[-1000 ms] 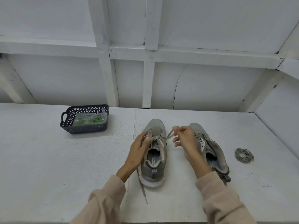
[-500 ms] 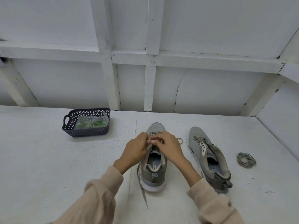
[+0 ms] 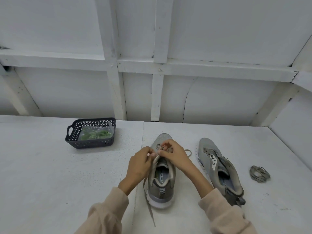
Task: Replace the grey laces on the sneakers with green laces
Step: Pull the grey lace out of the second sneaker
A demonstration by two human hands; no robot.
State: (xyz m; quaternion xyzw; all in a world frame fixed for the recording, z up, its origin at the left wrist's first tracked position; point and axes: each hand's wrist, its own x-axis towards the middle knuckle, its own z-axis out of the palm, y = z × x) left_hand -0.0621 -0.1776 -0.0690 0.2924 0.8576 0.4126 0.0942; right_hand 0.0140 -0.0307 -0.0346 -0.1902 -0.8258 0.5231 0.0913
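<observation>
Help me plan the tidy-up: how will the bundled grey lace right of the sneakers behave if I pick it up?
Probably floppy: the bundled grey lace lies in loose flat loops on the table. It likely unravels if pinched by one strand, since no knot shows. Probably light, unlikely to roll.

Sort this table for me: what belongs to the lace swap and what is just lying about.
In the job: half-unlaced sneaker; its grey lace, pinched by left hand and right hand; unlaced second sneaker; green laces in the basket.
Lying about: coiled grey lace, beside the second sneaker.
</observation>
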